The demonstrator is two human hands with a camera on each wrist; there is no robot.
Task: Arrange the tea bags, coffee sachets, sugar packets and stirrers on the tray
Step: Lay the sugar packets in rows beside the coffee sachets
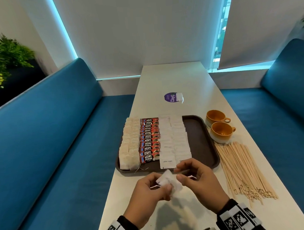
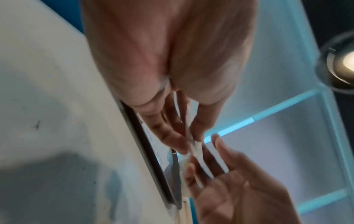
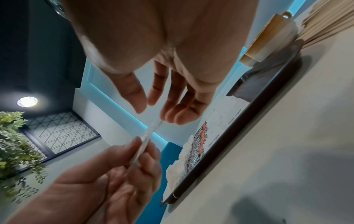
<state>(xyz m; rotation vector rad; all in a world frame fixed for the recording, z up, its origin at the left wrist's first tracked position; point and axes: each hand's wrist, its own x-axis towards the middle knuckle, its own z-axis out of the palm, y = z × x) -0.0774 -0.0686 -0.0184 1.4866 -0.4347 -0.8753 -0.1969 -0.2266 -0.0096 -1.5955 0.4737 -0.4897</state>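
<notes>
Small stack of thin white paper sugar packets (image 1: 168, 181) pinched edge-on in the curled fingers of the left hand (image 1: 148, 194), held above the white bench (image 1: 181, 81) just short of the near rim of the dark brown plastic tray (image 1: 198, 135). Right hand (image 1: 200, 184) just beside the stack's free edge, fingers loosely apart and holding nothing; contact with the packets not clear. Beyond the fingertips, on the tray: pale tea bags (image 1: 130, 146), red coffee sachets (image 1: 150, 141) and laid white sugar packets (image 1: 173, 140) in overlapping rows. To the right of the right hand, off the tray: pale wooden stirrers (image 1: 244, 169). Packets judged very light, limp and slippery against one another, apt to fan out or slide loose; best peeled singly by a corner or short edge, pinched gently to avoid tearing the paper.
</notes>
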